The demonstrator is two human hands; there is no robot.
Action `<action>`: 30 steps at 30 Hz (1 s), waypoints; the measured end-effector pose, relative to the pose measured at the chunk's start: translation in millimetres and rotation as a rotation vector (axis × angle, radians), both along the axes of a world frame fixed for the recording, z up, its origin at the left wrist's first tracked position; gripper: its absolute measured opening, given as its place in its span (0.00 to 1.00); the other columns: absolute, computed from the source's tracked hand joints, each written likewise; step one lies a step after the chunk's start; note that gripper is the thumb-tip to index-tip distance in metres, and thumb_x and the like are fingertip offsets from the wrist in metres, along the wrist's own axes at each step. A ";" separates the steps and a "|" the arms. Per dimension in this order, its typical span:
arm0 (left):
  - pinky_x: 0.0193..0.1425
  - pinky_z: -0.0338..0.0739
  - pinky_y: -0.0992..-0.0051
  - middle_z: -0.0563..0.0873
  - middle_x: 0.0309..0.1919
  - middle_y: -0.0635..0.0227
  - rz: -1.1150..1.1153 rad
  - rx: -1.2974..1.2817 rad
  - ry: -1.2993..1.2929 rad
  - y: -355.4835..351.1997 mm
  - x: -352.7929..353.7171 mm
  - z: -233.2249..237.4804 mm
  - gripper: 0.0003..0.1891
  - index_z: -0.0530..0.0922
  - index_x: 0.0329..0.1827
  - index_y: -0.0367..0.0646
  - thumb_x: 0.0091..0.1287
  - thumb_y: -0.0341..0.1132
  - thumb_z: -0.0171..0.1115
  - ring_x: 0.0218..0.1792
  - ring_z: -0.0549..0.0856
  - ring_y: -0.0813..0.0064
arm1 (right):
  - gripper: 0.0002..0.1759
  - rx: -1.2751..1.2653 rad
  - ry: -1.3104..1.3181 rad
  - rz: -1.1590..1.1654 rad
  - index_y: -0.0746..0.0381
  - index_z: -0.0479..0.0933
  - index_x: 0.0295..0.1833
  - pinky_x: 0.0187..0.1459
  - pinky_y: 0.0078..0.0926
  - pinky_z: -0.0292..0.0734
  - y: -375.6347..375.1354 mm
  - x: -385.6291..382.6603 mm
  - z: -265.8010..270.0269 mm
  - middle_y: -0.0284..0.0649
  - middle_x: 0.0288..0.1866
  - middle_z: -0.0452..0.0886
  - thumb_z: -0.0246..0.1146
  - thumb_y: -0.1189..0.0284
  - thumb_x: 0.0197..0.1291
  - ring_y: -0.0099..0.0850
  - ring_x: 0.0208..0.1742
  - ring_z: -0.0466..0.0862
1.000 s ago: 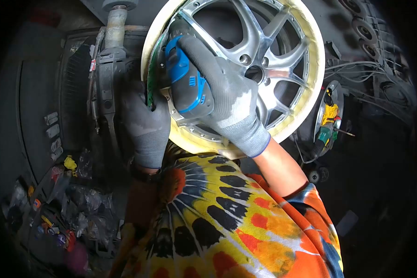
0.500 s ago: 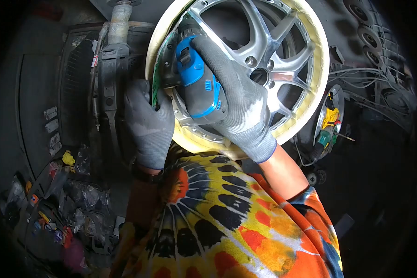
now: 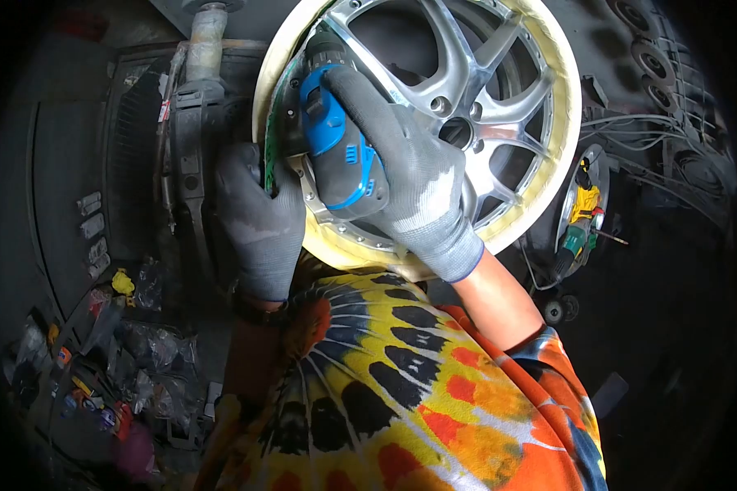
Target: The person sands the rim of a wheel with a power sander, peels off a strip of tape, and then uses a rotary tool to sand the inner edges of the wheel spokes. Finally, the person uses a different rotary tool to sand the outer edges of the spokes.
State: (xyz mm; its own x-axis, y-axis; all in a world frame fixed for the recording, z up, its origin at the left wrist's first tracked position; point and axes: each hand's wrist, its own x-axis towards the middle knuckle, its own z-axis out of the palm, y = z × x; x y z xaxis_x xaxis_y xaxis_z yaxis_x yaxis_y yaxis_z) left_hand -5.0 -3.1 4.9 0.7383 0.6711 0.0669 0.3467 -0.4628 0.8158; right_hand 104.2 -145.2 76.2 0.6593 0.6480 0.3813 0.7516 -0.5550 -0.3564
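A silver alloy wheel rim (image 3: 504, 51), its outer lip covered in yellowish masking, fills the upper middle. My right hand (image 3: 418, 168), in a grey knit glove, is closed around a blue and black cordless drill (image 3: 341, 159). The drill's chuck (image 3: 326, 47) points up toward the wheel's upper left edge. A green strip (image 3: 280, 94) runs along the inside of the left lip. My gloved left hand (image 3: 260, 217) is closed over the wheel's left edge, beside the strip's lower end. Whether it also grips the strip is hidden.
A green and yellow power tool (image 3: 579, 225) lies to the right of the wheel, near grey cables (image 3: 630, 123). Several round discs (image 3: 653, 65) hang at the upper right. Plastic bags and clutter (image 3: 155, 352) lie at the lower left. A metal stand (image 3: 192, 139) is at the left.
My right hand and the drill have shifted slightly left along the wheel. My left hand stays on the wheel's left edge, moved a little left.
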 end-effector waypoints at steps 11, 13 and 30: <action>0.48 0.81 0.59 0.84 0.42 0.52 -0.001 -0.023 -0.033 -1.5 2.0 4.7 0.13 0.80 0.52 0.40 0.69 0.32 0.71 0.42 0.87 0.49 | 0.41 -0.047 -0.025 -0.014 0.46 0.77 0.78 0.22 0.31 0.76 2.7 -1.6 7.5 0.34 0.31 0.79 0.77 0.57 0.55 0.32 0.23 0.85; 0.48 0.81 0.59 0.84 0.41 0.52 0.000 -0.014 -0.008 -1.2 2.4 6.2 0.12 0.80 0.51 0.40 0.69 0.32 0.71 0.42 0.87 0.50 | 0.42 -0.049 -0.021 -0.027 0.47 0.76 0.78 0.23 0.31 0.76 0.2 -4.4 6.2 0.34 0.31 0.79 0.77 0.57 0.55 0.32 0.23 0.85; 0.50 0.80 0.57 0.82 0.42 0.52 0.002 -0.071 0.027 -1.1 2.8 7.1 0.13 0.78 0.50 0.38 0.68 0.30 0.71 0.43 0.85 0.48 | 0.45 0.058 -0.036 0.041 0.49 0.74 0.80 0.29 0.29 0.81 -0.9 1.3 3.3 0.35 0.36 0.84 0.79 0.57 0.54 0.33 0.29 0.88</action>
State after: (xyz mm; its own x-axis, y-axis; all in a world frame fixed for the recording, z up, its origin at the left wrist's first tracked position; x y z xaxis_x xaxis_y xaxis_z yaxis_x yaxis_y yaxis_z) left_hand -2.2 -4.2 12.0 0.7376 0.6752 -0.0006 0.3701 -0.4035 0.8368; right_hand 105.5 -146.1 79.5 0.6177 0.6505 0.4419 0.7863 -0.5025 -0.3594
